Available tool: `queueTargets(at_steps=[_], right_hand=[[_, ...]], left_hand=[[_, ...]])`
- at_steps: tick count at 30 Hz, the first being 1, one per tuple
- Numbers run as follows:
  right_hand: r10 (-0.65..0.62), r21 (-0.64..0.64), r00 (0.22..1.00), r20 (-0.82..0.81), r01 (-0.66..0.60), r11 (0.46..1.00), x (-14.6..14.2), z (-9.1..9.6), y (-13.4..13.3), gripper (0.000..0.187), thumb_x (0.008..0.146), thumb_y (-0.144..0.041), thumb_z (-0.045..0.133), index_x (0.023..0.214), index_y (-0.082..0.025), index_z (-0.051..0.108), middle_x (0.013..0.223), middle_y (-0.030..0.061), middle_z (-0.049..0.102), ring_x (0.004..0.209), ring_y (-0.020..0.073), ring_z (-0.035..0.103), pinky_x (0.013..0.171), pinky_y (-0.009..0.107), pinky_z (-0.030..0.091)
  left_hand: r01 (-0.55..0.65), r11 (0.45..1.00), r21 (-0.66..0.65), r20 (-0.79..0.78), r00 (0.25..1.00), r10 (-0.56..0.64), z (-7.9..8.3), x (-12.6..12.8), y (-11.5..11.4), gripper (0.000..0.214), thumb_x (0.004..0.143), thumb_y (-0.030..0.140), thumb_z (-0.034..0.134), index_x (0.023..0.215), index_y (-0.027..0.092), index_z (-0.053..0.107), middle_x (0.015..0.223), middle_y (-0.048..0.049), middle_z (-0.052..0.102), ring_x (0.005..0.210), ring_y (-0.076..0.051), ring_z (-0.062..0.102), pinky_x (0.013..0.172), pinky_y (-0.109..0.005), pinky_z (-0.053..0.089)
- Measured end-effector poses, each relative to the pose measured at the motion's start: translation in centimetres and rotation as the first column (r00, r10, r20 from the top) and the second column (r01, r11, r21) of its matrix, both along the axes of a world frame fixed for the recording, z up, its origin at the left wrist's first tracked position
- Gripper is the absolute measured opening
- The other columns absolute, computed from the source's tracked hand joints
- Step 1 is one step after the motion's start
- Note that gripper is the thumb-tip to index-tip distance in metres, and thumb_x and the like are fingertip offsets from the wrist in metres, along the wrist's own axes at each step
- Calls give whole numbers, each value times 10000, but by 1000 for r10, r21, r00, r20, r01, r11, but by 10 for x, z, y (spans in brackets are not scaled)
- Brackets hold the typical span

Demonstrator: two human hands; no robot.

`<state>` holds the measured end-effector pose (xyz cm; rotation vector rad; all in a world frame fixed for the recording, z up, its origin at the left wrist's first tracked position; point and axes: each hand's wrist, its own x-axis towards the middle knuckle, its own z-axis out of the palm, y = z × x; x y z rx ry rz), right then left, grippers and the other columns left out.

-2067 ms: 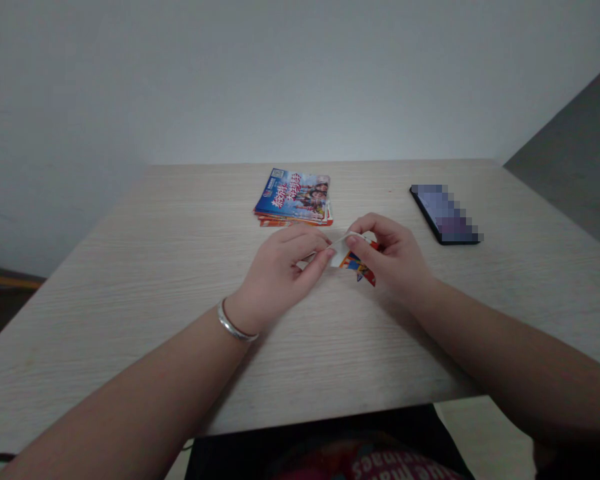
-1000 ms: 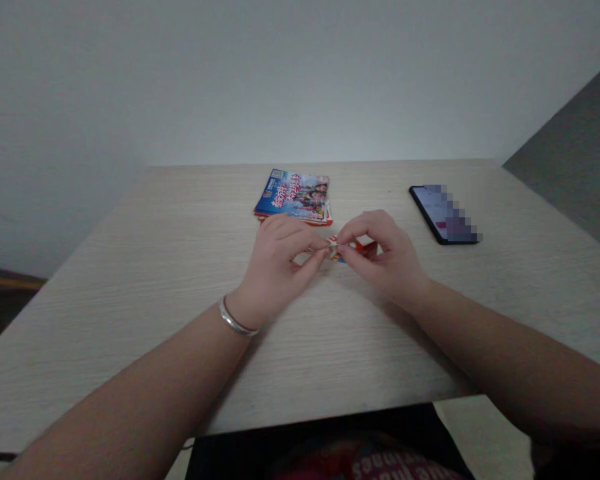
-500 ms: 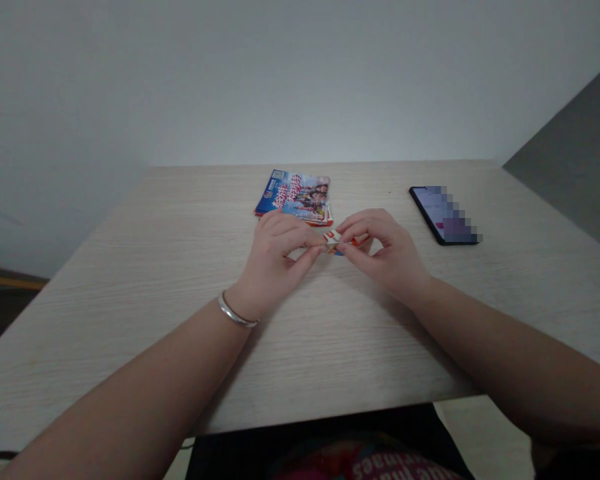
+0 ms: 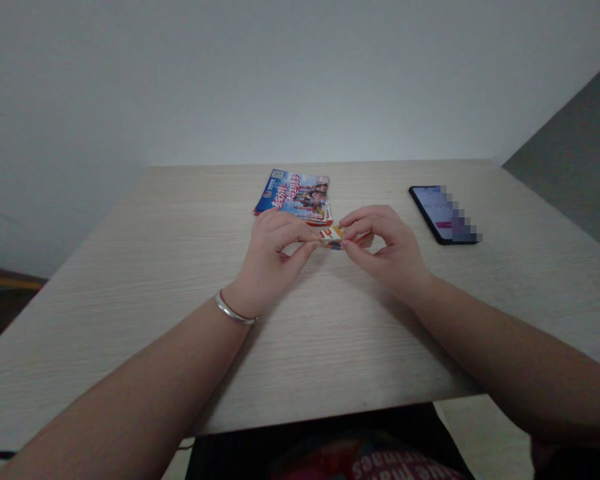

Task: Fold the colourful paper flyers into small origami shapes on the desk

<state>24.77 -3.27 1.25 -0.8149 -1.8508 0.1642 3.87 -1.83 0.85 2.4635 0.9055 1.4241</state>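
Note:
A small piece of folded printed paper (image 4: 332, 235), white, red and orange, is held between my two hands over the table. My left hand (image 4: 279, 250), with a silver bangle at the wrist, pinches its left end between thumb and fingers. At the other end my right hand (image 4: 385, 243) pinches it the same way, and part of the paper shows behind those fingers. Just beyond my left hand lies a stack of printed leaflets (image 4: 297, 195), the top one blue with red and white lettering. My left fingers overlap its near edge in view.
A black-edged phone (image 4: 437, 213) lies face up to the right, its screen lit and partly blurred out. The pale wood-grain table (image 4: 300, 347) meets a white wall (image 4: 300, 80) at its far edge.
My hands have spread slightly apart, and more of the paper's printed face shows between them. The leaflets and the phone lie where they were.

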Motion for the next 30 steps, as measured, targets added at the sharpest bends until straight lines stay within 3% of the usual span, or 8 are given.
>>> queueTargets(at_steps=[12, 16, 21, 25, 30], right_hand=[[-19, 41, 1000, 18, 18, 999, 2, 0, 0, 130, 796, -135, 678, 854, -247, 649, 959, 25, 727, 927, 199, 660, 852, 395, 497], [-3, 62, 997, 78, -2, 998, 1, -1, 2, 84, 817, -176, 700, 832, -255, 677, 964, 18, 738, 912, 194, 667, 853, 389, 490], [6, 7, 994, 105, -7, 1000, 0, -4, 2, 169, 795, -217, 735, 946, -262, 675, 968, 20, 734, 918, 205, 661, 837, 388, 492], [-23, -10, 996, 90, 24, 1000, 1, -4, 1, 110, 799, -205, 712, 887, -257, 670, 871, 6, 714, 838, 190, 646, 783, 368, 489], [-24, 29, 992, 124, 21, 999, 0, -2, -1, 71, 829, -209, 693, 867, -269, 684, 844, 1, 714, 837, 189, 640, 778, 371, 490]], left_hand=[[-1, 1000, -9, 10, 1000, 1, -1, 1, -1, 61, 889, 223, 645, 829, 209, 640, 879, -10, 716, 875, -173, 645, 847, -349, 479], [-31, 999, 17, -47, 998, 31, 1, 2, -4, 41, 881, 217, 639, 921, 208, 639, 922, -12, 709, 901, -177, 645, 856, -346, 473], [-18, 999, 46, -26, 999, 20, 4, 4, -8, 72, 892, 214, 643, 823, 213, 623, 826, 5, 684, 837, -158, 620, 803, -321, 481], [-8, 1000, 16, 8, 1000, 7, 3, 3, -7, 43, 910, 204, 616, 868, 212, 610, 871, -4, 683, 862, -151, 618, 812, -315, 494], [-47, 988, 149, -85, 995, 60, 2, 2, -6, 74, 892, 182, 632, 943, 234, 643, 906, 5, 706, 889, -164, 637, 927, -386, 452]])
